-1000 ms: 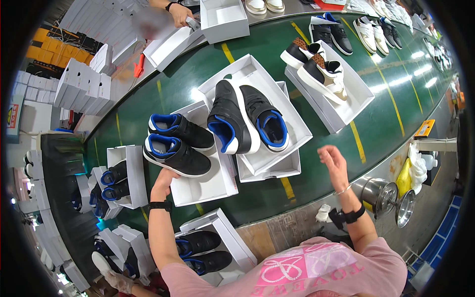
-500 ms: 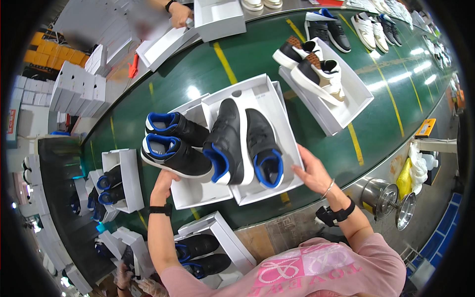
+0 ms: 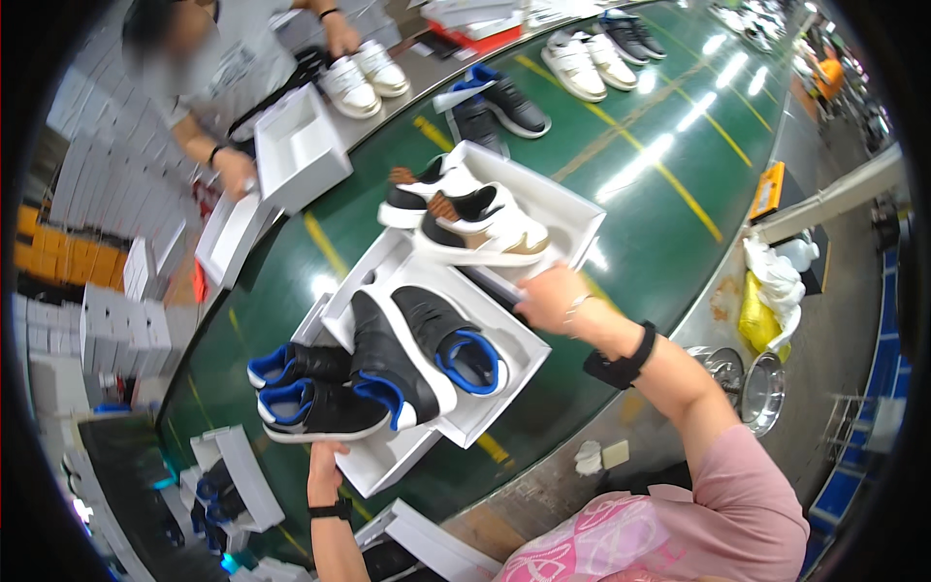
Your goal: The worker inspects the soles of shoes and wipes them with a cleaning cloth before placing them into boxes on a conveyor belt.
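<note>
My right hand grips the near corner of a white shoe box, where a pair of white, black and tan sneakers rests tilted. That box meets the far end of another white shoe box, which carries black sneakers with blue lining. Left of these, a second black-and-blue pair sits over a further white shoe box. My left hand is closed at that box's left edge, just below the nearer black shoe; its fingertips are partly hidden.
A green work surface with yellow lines runs beneath the boxes. Beyond it, a person's hand touches a white box. White sneakers and black sneakers stand farther along. Another open box with shoes lies left; metal stools stand right.
My right hand has left the black sneakers' box and taken hold of the white sneakers' box. The boxes now meet. The view has shifted right, and the person opposite shows more.
</note>
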`<state>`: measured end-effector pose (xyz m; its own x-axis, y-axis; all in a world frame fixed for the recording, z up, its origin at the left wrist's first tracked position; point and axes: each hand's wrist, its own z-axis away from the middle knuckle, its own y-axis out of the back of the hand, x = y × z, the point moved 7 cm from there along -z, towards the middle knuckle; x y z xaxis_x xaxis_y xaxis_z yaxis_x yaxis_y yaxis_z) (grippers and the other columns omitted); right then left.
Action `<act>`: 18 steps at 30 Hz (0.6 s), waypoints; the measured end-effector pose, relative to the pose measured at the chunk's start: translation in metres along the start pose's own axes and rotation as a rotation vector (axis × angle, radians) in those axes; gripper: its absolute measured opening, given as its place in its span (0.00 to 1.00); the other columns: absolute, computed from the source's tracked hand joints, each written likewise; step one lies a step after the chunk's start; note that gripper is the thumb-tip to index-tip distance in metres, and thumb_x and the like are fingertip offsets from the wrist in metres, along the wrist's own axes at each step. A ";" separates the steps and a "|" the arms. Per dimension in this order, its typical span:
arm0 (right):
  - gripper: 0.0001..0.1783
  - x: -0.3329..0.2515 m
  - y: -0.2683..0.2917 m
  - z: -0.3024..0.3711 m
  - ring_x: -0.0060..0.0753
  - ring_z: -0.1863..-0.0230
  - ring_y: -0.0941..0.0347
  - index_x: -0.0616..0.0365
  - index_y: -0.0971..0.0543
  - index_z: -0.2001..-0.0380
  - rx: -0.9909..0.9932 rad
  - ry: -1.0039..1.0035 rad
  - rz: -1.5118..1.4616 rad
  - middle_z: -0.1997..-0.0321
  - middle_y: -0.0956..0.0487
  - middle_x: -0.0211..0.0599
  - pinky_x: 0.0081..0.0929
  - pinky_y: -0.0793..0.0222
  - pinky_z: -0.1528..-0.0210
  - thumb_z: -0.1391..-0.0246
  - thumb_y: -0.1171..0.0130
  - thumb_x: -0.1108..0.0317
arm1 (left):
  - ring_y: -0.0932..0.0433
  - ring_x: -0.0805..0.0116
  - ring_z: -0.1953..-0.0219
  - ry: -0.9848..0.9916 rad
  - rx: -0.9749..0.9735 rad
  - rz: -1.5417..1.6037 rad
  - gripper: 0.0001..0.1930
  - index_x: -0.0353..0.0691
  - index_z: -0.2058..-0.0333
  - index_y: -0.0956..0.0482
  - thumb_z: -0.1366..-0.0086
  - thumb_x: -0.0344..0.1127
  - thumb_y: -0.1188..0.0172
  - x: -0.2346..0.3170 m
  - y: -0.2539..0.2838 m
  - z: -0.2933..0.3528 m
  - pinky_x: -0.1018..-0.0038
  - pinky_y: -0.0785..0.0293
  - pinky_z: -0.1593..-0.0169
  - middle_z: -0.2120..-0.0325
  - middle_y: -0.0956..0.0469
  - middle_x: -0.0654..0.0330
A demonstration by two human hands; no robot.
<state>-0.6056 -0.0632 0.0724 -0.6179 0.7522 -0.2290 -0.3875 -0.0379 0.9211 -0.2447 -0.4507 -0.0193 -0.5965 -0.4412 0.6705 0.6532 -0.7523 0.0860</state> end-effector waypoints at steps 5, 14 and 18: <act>0.12 0.039 0.006 -0.008 0.48 0.57 0.17 0.57 0.13 0.67 -0.200 0.132 0.121 0.62 0.14 0.46 0.40 0.22 0.55 0.47 0.45 0.66 | 0.21 0.52 0.60 -0.041 -0.067 0.065 0.32 0.36 0.52 0.26 0.63 0.23 0.45 0.026 -0.084 0.016 0.57 0.21 0.54 0.62 0.23 0.54; 0.17 0.236 0.065 0.027 0.52 0.52 0.19 0.55 0.15 0.58 -0.047 -0.149 -0.066 0.58 0.16 0.50 0.42 0.25 0.47 0.49 0.43 0.61 | 0.25 0.63 0.70 -0.113 -0.295 -0.051 0.13 0.36 0.69 0.27 0.58 0.21 0.41 0.056 -0.275 0.006 0.64 0.26 0.62 0.73 0.27 0.58; 0.22 0.319 0.110 0.058 0.52 0.54 0.21 0.48 0.17 0.53 0.171 -0.222 0.111 0.59 0.17 0.47 0.43 0.24 0.48 0.55 0.35 0.70 | 0.23 0.66 0.62 -0.147 -0.555 -0.053 0.13 0.38 0.61 0.25 0.48 0.25 0.40 0.072 -0.396 0.002 0.69 0.25 0.57 0.67 0.23 0.61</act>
<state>-0.8051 0.2107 0.1189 -0.4775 0.8761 -0.0671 -0.1935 -0.0303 0.9806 -0.5455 -0.1831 -0.0037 -0.5252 -0.3529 0.7743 0.2574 -0.9332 -0.2508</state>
